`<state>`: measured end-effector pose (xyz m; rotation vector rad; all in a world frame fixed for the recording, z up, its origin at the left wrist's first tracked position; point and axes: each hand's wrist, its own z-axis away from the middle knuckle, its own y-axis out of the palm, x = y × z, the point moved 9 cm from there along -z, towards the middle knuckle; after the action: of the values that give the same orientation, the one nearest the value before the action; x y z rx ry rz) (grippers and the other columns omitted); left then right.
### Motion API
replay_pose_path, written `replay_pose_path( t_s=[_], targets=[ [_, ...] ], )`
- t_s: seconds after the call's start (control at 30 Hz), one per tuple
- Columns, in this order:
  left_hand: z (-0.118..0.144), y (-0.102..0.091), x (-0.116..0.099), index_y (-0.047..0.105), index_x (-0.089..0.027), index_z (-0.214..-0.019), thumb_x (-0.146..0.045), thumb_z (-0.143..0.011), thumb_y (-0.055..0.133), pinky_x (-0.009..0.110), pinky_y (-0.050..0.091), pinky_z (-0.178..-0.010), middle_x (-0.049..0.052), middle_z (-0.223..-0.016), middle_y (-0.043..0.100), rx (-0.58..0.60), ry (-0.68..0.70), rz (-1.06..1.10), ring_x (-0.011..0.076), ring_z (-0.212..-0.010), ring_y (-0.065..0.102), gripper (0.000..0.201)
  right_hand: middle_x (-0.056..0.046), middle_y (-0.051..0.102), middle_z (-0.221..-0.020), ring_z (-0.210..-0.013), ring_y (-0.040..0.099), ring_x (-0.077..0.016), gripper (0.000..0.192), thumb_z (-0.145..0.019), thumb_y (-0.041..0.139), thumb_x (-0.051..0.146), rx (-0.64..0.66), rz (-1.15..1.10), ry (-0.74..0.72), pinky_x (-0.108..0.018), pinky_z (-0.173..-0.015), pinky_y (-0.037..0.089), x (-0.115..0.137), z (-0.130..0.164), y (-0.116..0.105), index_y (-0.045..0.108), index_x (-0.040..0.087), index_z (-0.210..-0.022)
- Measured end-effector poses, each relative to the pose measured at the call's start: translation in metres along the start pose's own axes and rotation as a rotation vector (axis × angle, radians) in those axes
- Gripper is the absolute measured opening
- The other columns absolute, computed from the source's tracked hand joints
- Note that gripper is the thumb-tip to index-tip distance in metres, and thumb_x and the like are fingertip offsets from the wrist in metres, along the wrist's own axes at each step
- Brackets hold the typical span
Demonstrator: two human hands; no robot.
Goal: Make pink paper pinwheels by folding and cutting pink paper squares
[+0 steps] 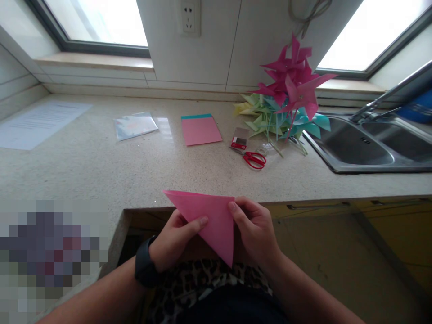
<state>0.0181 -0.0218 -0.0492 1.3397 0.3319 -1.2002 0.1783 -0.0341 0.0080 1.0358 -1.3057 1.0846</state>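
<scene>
Pink paper (211,220) folded to a triangle, low in the frame's centre.
Left hand (175,238) and right hand (254,229) pinch it; finished pinwheels (286,96) stand upper right, so shaping seems left.

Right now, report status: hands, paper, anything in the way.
Left hand and right hand both pinching the pink folded triangle, held off the counter edge. Red scissors and paper pinwheels farther back, apart from hands.

Black smartwatch (145,265) on left wrist, bare forearms, leopard-print top (202,281), dark lap
</scene>
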Motion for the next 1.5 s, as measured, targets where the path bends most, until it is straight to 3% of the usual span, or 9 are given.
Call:
replay_pose_path(
  t_s=[0.4, 1.5],
  targets=[
    [0.0018, -0.0035, -0.0007, 0.075, -0.017, -0.102, -0.029, -0.077, 0.085, 0.032, 0.055, -0.086, 0.008, -0.103, 0.079, -0.036, 0.002, -0.038, 0.0193, -0.089, 0.07, 0.03, 0.002, 0.06, -0.06, -0.053, 0.049, -0.0108, 0.026, -0.09, 0.064, 0.038, -0.013, 0.072, -0.023, -0.022, -0.05, 0.041, 0.0045, 0.0021, -0.0014, 0.069, 0.02, -0.072],
    [0.0019, 0.0002, -0.0012, 0.076, -0.018, -0.101, -0.029, -0.079, 0.083, 0.032, 0.055, -0.085, 0.008, -0.1, 0.079, 0.0, 0.01, -0.024, 0.0191, -0.087, 0.07, 0.025, 0.002, 0.06, -0.061, -0.054, 0.049, -0.0111, 0.026, -0.091, 0.063, 0.037, -0.008, 0.056, -0.047, -0.022, -0.051, 0.042, 0.0061, 0.0024, -0.0008, 0.068, 0.02, -0.072]
  ],
)
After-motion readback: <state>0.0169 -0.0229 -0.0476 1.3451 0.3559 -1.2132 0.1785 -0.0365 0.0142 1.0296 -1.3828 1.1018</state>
